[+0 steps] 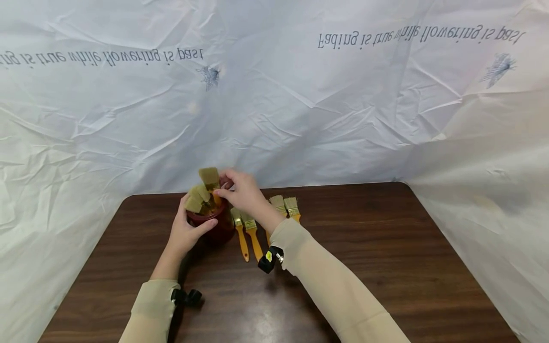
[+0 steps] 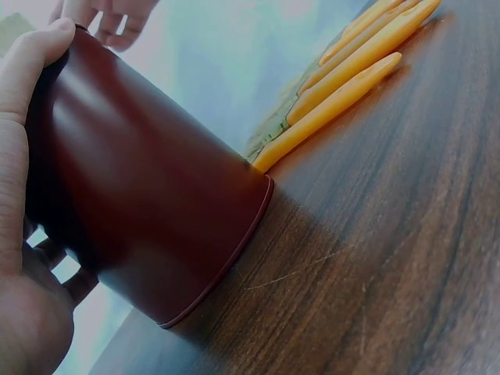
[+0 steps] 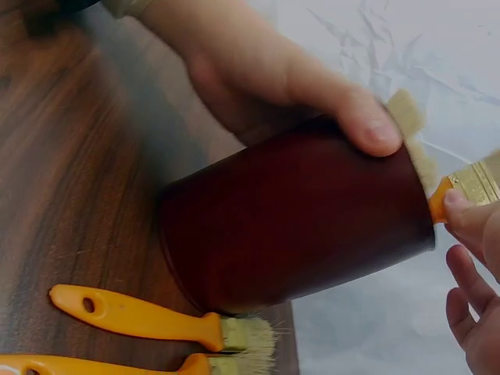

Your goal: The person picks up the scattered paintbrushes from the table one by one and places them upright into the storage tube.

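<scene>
A dark red cylindrical pot [image 1: 222, 230] stands on the table, with bristle heads of paintbrushes [image 1: 195, 199] sticking up out of its mouth. My left hand [image 1: 183, 234] grips the pot's side, thumb near the rim, as the left wrist view also shows. Over the rim, my right hand [image 1: 242, 191] pinches another paintbrush [image 1: 209, 177] near its metal band, bristles up. The orange handle of that brush runs down into the pot's mouth, and its lower end is hidden. Several more paintbrushes [image 3: 141, 314] with orange handles lie to the right of the pot.
The dark wood table [image 1: 364, 247] has rounded far corners. A wrinkled white sheet [image 1: 274, 119] with printed words hangs right behind its far edge. Two loose brushes [image 1: 292, 207] lie partly behind my right forearm. Black camera mounts [image 1: 271, 259] sit on both wrists.
</scene>
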Available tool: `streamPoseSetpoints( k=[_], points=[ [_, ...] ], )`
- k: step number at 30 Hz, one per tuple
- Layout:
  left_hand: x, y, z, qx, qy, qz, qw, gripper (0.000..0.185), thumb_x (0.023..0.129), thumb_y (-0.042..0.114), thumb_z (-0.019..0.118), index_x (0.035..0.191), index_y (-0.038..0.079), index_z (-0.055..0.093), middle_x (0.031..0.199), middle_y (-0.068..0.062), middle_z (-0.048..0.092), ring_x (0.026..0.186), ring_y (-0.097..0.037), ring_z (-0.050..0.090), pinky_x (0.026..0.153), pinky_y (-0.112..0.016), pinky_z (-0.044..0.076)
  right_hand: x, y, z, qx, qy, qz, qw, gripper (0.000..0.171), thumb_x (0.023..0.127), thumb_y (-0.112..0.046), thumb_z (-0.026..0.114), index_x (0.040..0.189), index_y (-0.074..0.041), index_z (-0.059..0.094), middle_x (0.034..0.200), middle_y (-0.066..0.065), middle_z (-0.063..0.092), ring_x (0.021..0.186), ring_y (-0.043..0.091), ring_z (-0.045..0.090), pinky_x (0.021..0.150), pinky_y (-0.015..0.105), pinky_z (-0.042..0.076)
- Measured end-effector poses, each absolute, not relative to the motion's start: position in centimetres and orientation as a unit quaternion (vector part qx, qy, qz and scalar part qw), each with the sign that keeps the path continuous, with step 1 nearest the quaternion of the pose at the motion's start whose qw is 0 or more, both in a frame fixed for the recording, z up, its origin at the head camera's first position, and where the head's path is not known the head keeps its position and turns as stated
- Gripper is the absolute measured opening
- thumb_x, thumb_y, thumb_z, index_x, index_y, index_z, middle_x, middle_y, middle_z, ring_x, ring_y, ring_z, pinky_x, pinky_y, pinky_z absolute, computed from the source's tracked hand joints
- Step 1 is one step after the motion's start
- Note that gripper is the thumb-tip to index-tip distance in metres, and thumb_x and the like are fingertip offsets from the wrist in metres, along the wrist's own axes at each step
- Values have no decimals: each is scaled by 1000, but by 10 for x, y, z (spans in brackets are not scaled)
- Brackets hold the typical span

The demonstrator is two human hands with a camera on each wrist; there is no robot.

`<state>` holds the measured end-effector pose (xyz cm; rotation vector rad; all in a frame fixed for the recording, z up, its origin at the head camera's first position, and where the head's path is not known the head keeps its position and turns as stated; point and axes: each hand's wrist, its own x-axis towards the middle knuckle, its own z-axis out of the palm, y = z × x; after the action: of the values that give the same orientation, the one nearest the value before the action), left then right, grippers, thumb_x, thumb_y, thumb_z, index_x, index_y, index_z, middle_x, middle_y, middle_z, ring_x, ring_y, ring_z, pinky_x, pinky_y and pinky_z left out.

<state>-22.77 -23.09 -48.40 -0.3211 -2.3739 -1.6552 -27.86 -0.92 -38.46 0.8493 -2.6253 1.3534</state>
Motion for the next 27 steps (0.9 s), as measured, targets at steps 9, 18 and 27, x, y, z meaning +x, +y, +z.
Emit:
streamPoseSetpoints(
  k=[9,18,27],
  points=[
    [-228,-231,-484,-108,-811,-564,112,98,92,14,87,171,25,30,153,-10,53,132,-18,52,105,-28,43,-276,-6,-384,282,-836,470,0,34,112,-34,66,143,-19,71,128,-4,73,111,11,67,87,26,56],
    [-226,-230,-480,-94,-811,-569,101,99,91,14,88,171,23,29,155,-12,51,134,-22,51,106,-35,44,-275,-4,-379,316,-832,455,9,34,111,-28,68,142,-13,71,132,1,72,116,15,68,92,29,57],
    [-228,-231,-482,-102,-810,-568,101,101,91,14,88,172,24,28,160,-13,49,142,-29,48,114,-59,40,-268,22,-386,297,-827,477,-13,40,111,-32,69,147,-15,67,143,6,69,123,17,67,101,34,56]
  ],
)
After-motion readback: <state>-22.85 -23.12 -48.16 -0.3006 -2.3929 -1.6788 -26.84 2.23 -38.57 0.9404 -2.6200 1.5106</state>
